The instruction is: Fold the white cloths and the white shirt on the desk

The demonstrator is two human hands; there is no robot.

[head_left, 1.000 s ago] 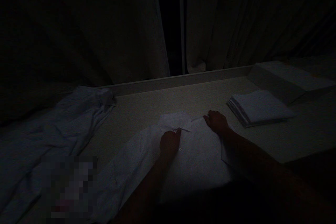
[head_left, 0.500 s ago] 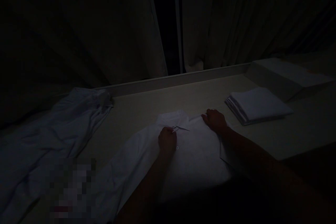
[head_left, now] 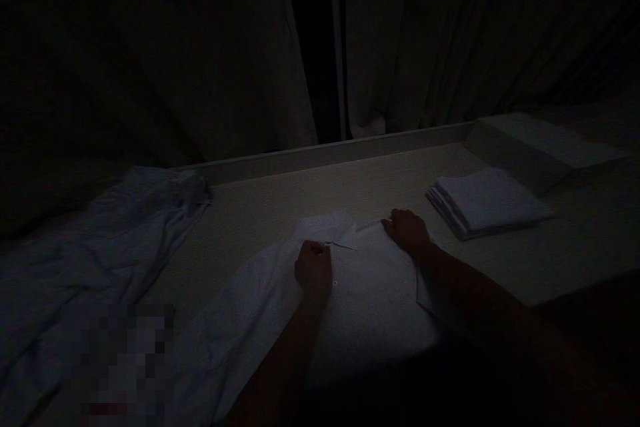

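Observation:
A white collared shirt (head_left: 370,293) lies spread on the pale table (head_left: 280,193), its collar toward the back and a button below it. My left hand (head_left: 314,268) is closed at the collar opening, its fingers pinching the shirt's fabric. On the right shoulder of the shirt rests my right hand (head_left: 409,232), fingers curled and pressed together on the shoulder edge. One sleeve stretches toward the lower left. The picture is very dark, so fine detail at the fingertips is hard to see.
Folded white cloths (head_left: 493,203) are stacked at the right, before a pale box-like block (head_left: 530,147). Rumpled white clothing (head_left: 125,233) covers the left side. A low ledge (head_left: 320,155) and dark curtains (head_left: 225,47) stand behind; a blurred patch is at lower left.
My left hand has shifted slightly left at the collar, its fingers more curled in. My right hand stays on the shoulder. The whole view has moved a little.

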